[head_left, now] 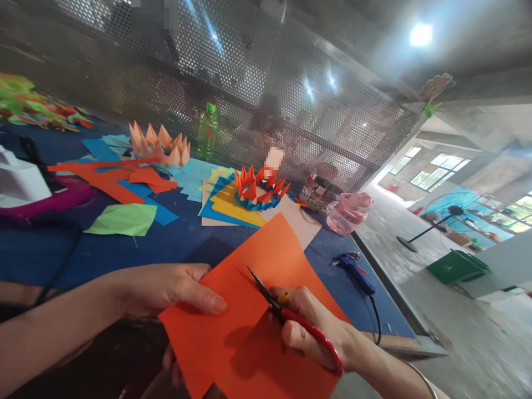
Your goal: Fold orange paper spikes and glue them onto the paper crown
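A large orange paper sheet (266, 266) lies tilted over the near edge of the blue table (174, 244). My left hand (166, 288) grips the sheet's left edge, thumb on top and fingers beneath. My right hand (310, 327) is closed around red-handled scissors (286, 313), whose dark blades point up and left and sit on the orange sheet near its middle.
A blue glue gun (353, 271) with its cord lies right of the sheet. Farther back are an orange-and-blue paper crown (260, 191), stacked coloured sheets (226, 205), a peach paper crown (160, 145), a green bottle (206, 132), a pink jar (349, 213), a green leaf-shaped cutout (122, 220) and a perforated metal screen (249, 88).
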The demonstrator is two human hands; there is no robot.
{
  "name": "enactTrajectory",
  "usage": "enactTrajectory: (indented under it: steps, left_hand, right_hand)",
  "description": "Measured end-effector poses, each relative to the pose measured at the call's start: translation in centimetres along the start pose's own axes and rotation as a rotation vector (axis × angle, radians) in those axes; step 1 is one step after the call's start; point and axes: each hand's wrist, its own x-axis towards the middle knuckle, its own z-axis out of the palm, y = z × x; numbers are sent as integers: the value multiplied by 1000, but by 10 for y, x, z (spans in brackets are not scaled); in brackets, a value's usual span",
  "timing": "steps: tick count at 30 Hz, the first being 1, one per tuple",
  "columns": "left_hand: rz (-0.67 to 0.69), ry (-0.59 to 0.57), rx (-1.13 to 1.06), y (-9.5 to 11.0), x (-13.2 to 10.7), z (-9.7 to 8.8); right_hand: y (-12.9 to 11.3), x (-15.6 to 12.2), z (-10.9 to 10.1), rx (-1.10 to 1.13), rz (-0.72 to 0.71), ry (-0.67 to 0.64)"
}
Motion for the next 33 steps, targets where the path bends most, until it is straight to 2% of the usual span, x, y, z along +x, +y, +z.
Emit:
enactTrajectory:
  steps: [4,8,15,19,25,33]
  left_hand:
    - [25,12,-13,2,1,4]
    - [33,-31,-13,3,2,5]
    - [33,-6,-12,3,4,7]
    - [48,-16,6,3,3,7]
    - [55,-57,12,4,-1,6]
    - [52,-48,45,4,-1,5]
  right_hand:
    - [-5,2,1,13,26,37]
    - [-6,2,1,-20,41,47]
    - [-11,0,1,-15,81,79]
    - [-15,3,-1,7,44,43]
    - [-9,1,4,44,86,62]
    - [-4,-5,11,123,151,95]
